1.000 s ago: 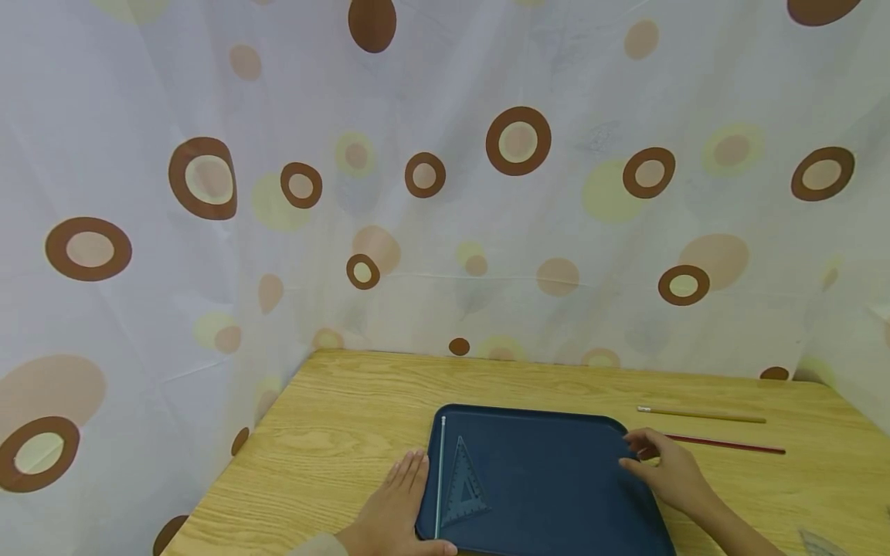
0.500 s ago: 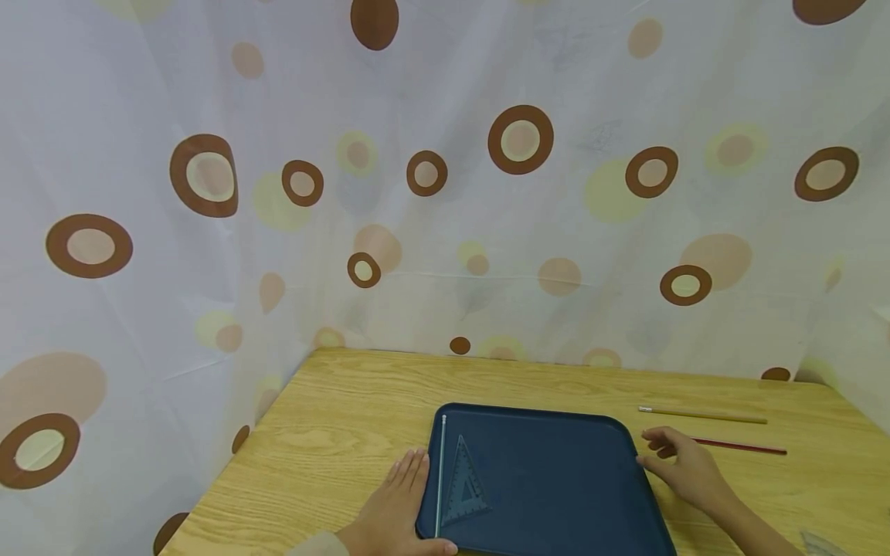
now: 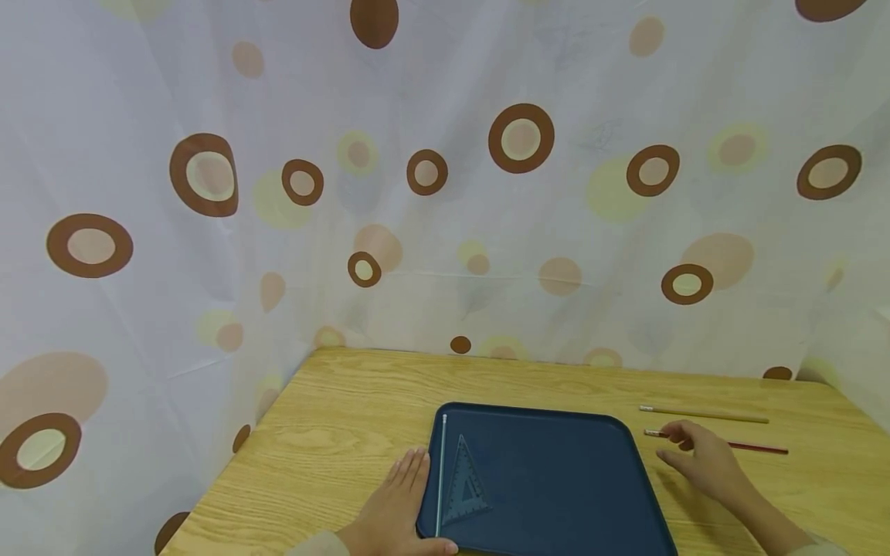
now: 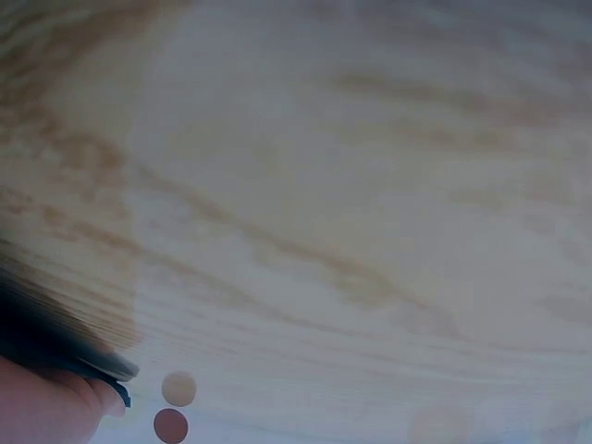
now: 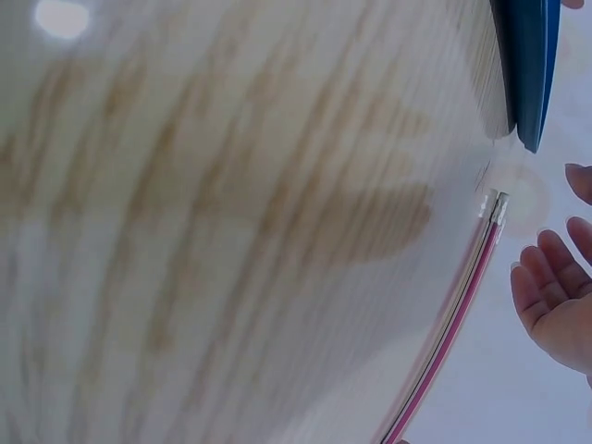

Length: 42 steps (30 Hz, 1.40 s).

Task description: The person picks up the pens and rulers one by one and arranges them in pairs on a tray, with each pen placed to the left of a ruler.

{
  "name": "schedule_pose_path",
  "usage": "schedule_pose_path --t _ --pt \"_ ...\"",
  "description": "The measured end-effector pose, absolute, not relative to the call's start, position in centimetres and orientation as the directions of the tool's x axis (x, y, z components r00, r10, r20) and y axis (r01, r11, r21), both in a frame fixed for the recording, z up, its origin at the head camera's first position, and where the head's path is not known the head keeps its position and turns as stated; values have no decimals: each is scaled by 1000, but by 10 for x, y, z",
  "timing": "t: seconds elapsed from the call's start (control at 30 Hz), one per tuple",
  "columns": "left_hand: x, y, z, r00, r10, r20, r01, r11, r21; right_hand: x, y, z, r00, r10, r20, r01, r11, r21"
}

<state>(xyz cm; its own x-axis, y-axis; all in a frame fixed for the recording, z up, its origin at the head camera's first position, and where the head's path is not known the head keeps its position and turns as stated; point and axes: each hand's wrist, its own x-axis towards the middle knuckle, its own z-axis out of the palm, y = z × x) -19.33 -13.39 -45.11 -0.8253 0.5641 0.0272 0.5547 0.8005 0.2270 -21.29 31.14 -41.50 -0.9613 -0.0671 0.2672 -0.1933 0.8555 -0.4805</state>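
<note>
My left hand [image 3: 389, 510] rests with straight fingers along the left rim of a dark blue tray [image 3: 556, 471], its thumb at the near corner. In the left wrist view, that thumb [image 4: 46, 407] touches the tray's edge. A pale blue pencil [image 3: 441, 479] and a clear set square [image 3: 466, 490] lie at the left inside the tray. Right of the tray, my right hand [image 3: 709, 467] hovers with loosely bent fingers over a red pencil [image 3: 761, 448], partly covering it. The right wrist view shows that pencil [image 5: 444, 342] lying on the table, apart from the fingers.
A natural-coloured pencil [image 3: 709, 415] with a white end lies behind the red one. Part of a clear plastic piece [image 3: 820, 543] shows at the lower right. Behind the wooden table [image 3: 375, 378] hangs a spotted curtain [image 3: 445, 232].
My right hand has moved rightward from the tray's right rim to above the red pencil, uncovering its white end. The left hand and the tray have stayed in place.
</note>
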Motion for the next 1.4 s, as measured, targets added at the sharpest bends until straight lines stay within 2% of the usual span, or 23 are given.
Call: schedule_pose_path --t 0.27,0.57,1.0,1.4 --pt "-193 -134 -448 -826 563 -1 547 803 237 -216 320 -415 -966 -74 250 -182 876 -446" --pt "-193 -133 -446 -832 554 -18 534 810 243 -219 333 -413 -974 -50 223 -155 862 -483" --pt "-192 -135 -449 -827 562 -8 544 804 240 -229 346 -413 -973 -50 225 -148 882 -446" --pt "-193 -134 -451 -830 558 -3 539 803 255 -233 355 -414 -983 -57 173 -129 888 -441"
